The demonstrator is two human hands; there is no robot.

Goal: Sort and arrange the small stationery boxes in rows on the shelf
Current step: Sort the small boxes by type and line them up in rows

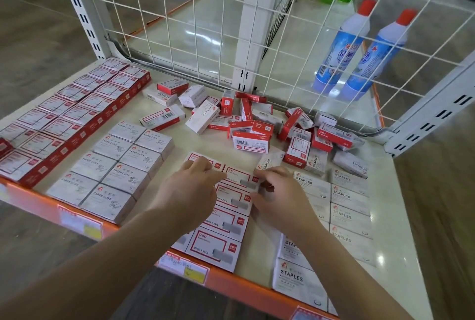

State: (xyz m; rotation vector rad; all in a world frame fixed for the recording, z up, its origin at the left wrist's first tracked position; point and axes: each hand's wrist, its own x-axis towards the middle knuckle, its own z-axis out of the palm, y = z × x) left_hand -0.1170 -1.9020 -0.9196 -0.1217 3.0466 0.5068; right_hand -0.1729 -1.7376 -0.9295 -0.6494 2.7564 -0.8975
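On the cream shelf (257, 263) small boxes lie in rows: red-and-white clip boxes (64, 116) at the far left, white paper clips boxes (115, 165) beside them, red-framed staple boxes (223, 227) in the middle, white staples boxes (347, 206) on the right. A loose heap of mixed boxes (254, 124) lies behind the rows near the wire grid. My left hand (190, 188) rests on the back of the middle rows, fingers curled over a box edge. My right hand (280, 191) presses on the red-framed box (239, 177) at the back of the same row.
A white wire grid (205, 24) closes the back of the shelf. Behind it stand two blue-and-white bottles with red caps (359, 50). The orange front rail (231, 286) carries price labels. White uprights frame both back corners.
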